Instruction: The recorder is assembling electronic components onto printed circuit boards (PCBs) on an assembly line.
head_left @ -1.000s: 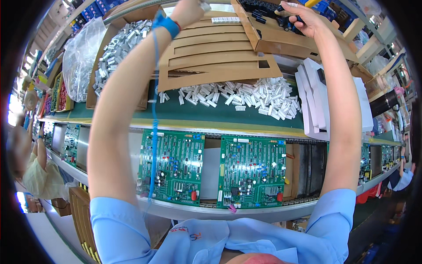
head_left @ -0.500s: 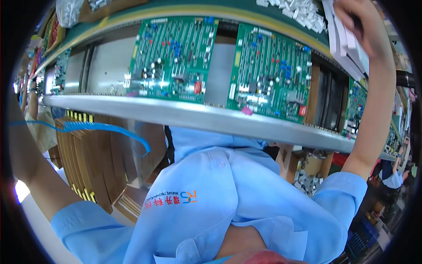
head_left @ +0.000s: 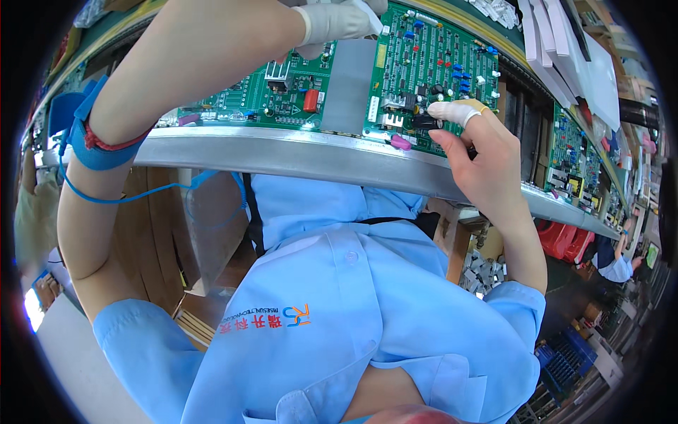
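My left hand (head_left: pixel 339 22), with white finger cots, reaches across to the far left corner of the right-hand green circuit board (head_left: pixel 402 71). Its fingers are closed together, and whatever is between them is hidden. A blue wrist strap (head_left: pixel 106 152) circles my left wrist. At the near right part of the same board is my right hand (head_left: pixel 484 152), with a white cot on one finger. Its finger and thumb close about a black cylindrical component (head_left: pixel 426 122) low over the board. Another green circuit board (head_left: pixel 293 99) lies to the left, partly behind my left forearm.
A metal rail (head_left: pixel 296 148) runs along the near edge of the boards. White plastic parts (head_left: pixel 498 10) lie at the far side, beside white panels (head_left: pixel 558 49). Another board (head_left: pixel 572 152) sits farther right. A coiled blue cord (head_left: pixel 212 180) hangs below the rail.
My left arm has swung up and inward over the boards. My right hand has come down from the white panels to the right-hand board. The boards appear slightly shifted in view.
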The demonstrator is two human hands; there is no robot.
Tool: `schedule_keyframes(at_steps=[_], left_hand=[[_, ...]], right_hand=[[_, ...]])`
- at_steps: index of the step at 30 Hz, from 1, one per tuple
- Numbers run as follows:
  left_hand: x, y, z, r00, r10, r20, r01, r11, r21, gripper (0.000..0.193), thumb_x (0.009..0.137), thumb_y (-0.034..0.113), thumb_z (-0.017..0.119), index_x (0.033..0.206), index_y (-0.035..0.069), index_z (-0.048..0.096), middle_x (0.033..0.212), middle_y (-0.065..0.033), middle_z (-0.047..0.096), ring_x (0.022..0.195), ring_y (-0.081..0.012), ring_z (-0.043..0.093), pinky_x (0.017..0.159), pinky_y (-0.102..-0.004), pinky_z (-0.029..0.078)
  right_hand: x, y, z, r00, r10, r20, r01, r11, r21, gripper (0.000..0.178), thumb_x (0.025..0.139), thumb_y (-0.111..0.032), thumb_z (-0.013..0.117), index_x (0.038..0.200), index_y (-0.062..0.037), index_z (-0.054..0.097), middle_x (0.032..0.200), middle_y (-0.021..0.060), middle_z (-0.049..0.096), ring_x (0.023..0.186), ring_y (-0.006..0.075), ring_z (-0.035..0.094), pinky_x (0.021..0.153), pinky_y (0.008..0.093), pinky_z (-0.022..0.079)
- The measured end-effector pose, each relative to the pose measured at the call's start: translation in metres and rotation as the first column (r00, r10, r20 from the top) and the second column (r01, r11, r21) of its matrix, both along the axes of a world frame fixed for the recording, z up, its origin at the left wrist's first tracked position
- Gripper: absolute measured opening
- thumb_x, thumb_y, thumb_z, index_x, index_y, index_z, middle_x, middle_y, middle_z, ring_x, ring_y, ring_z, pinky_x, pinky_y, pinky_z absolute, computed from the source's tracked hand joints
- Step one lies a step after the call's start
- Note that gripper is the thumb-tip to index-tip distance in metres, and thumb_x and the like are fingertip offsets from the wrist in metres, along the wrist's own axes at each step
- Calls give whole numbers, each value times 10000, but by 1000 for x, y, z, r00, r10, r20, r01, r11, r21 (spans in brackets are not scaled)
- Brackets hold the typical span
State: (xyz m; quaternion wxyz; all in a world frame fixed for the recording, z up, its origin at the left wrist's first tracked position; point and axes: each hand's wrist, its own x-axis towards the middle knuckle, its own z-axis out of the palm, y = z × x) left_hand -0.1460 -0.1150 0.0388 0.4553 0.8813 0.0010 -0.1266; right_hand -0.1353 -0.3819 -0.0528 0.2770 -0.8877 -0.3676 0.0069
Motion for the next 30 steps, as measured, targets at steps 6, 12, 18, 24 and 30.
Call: schedule_keyframes(at_steps=[6,12,18,24,30], left_hand=[[1,16,-11,991,-29,128,38,997,-66,261,905,122,683,1107,-27,611,934,-88,689,854,-106,657,753,-236,535],[6,21,-25,1000,-10,-15,10,999,-49,226,904,125,685,1074,-14,636,934,-76,692,844,-101,650,747,-233,529],[2,17,-29,997,-76,0,75,995,-69,224,920,128,662,1094,-12,636,927,-64,687,831,-92,633,733,-230,516],[5,12,-37,994,-104,-23,98,980,-174,249,929,88,634,1145,-25,588,973,-75,682,832,-98,629,741,-234,523],[10,-13,-33,973,-126,-196,82,972,-219,151,886,76,681,1008,3,629,940,-71,673,829,-109,637,720,-225,524]], right_hand=[[7,5,-8,987,84,139,-81,996,-31,258,767,-90,747,1020,-75,698,896,78,656,693,251,645,547,335,515],[4,14,-5,976,158,152,-134,978,-158,251,780,-5,734,1026,-36,691,964,122,681,713,249,670,584,308,532],[0,12,-3,916,197,350,-129,969,-209,266,762,-104,742,1019,-54,699,842,51,632,564,183,611,468,284,478],[13,14,16,955,194,222,-149,967,-208,285,759,-105,749,1039,-79,707,862,74,648,645,208,638,539,302,506],[16,-11,9,988,36,150,-44,998,50,284,738,-69,759,1018,-78,712,881,82,657,724,244,649,619,329,517]])
